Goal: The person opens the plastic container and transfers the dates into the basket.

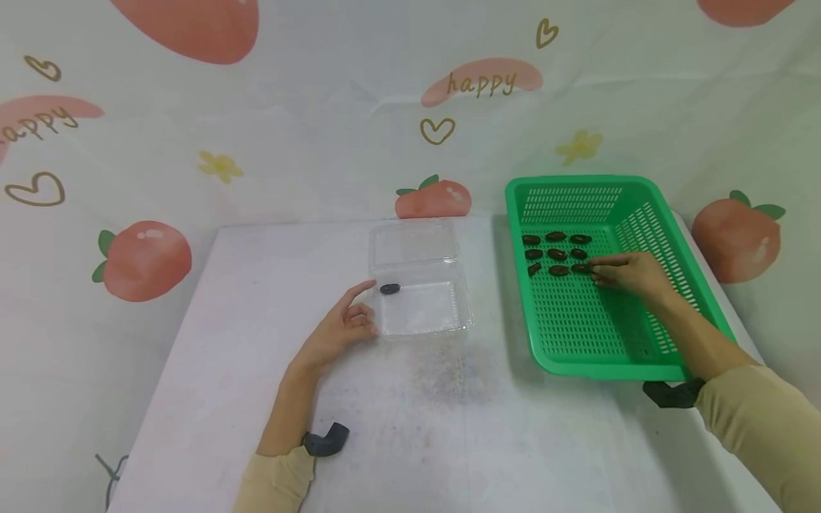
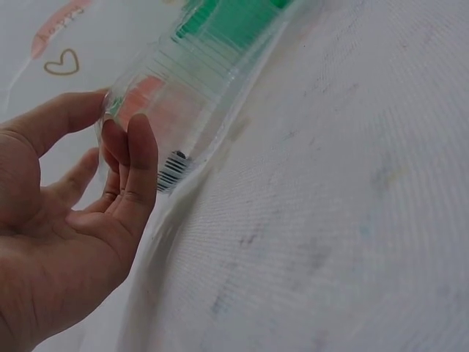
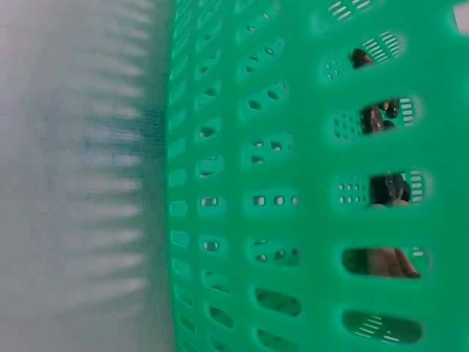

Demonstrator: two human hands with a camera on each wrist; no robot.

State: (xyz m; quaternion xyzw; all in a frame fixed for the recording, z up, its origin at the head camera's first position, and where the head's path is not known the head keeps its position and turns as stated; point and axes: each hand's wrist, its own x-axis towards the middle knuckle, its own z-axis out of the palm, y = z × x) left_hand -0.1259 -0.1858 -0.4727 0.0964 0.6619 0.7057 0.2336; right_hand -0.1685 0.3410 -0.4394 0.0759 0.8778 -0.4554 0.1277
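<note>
In the head view, several dark brown dates lie in rows on the floor of a green plastic basket. My right hand reaches inside and pinches a date at the end of the nearest row. Through the slots in the right wrist view, its fingers show only partly. A clear hinged plastic box lies with its lid back, one date in its far left corner. Beside its left edge, my left hand touches the box with fingertips, fingers loosely bent.
The white table carries the box at its middle and the basket at its right. Behind it hangs a white cloth printed with peaches, hearts and flowers. A thin dark cord shows beyond the table's left edge.
</note>
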